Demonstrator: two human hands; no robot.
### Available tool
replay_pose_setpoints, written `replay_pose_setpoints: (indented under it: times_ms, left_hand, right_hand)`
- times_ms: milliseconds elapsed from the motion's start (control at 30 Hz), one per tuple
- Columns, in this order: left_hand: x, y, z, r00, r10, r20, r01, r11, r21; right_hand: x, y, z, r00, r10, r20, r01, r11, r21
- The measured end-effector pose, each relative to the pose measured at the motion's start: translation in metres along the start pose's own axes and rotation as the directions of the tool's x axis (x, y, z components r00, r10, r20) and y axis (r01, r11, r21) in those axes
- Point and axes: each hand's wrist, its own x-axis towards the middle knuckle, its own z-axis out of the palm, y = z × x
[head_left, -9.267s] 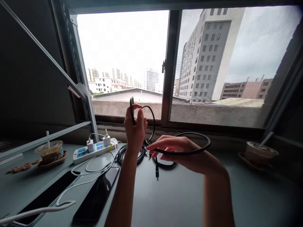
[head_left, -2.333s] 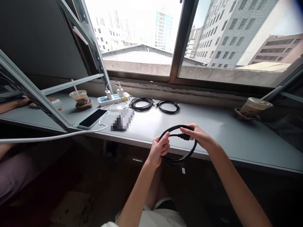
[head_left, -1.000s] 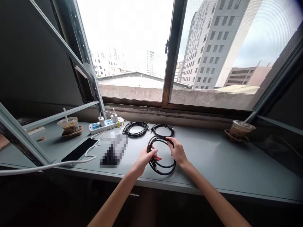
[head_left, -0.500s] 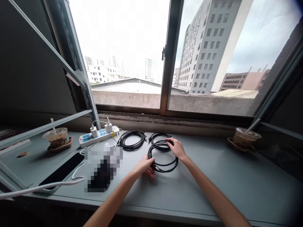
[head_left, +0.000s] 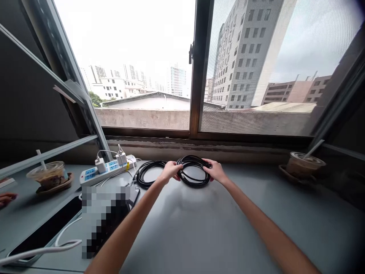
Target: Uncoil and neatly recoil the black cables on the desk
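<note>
At back of desk (head_left: 182, 228), coil (head_left: 191, 157) is farther from wearer than a moment ago & now overlaps 2nd coil (head_left: 196, 185) more fully. L hand (head_left: 171, 171) pinches its L rim, R hand (head_left: 215, 171) its R, thumbs & fingers nearly together on it. Approx. level, hole facing up, widest L–R; can't tell where its ends point.

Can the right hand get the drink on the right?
Probably yes: I see nothing between the right hand and the drink, but that hand would likely have to let go of the black cable coil.
</note>
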Motion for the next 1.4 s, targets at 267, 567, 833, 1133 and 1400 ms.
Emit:
replay_pose_setpoints:
  times_ms: [267,567,833,1133,1400]
  left_hand:
    - [0.015,-0.042,0.036,0.956,0.137,-0.26,-0.022,0.916,0.402]
    - [0.007,-0.057,0.04,0.927,0.301,-0.225,-0.096,0.77,0.631]
    - [-0.044,-0.037,0.039,0.879,0.42,-0.228,-0.156,0.703,0.694]
    - [-0.157,-0.08,0.001,0.844,0.536,0.028,-0.385,0.569,0.727]
    - [-0.157,-0.089,0.0,0.832,0.553,-0.039,-0.306,0.518,0.799]
  right_hand:
    - [0.004,0.041,0.033,0.961,-0.015,-0.277,-0.02,0.992,-0.124]
    - [-0.005,0.039,0.03,0.93,-0.043,-0.365,-0.032,0.98,-0.195]
    - [-0.035,0.018,0.023,0.89,-0.058,-0.452,-0.063,0.966,-0.249]
    - [-0.124,0.019,-0.049,0.997,-0.082,0.013,0.079,0.885,-0.46]
    - [-0.173,0.05,-0.103,0.971,0.158,-0.179,-0.236,0.739,-0.63]
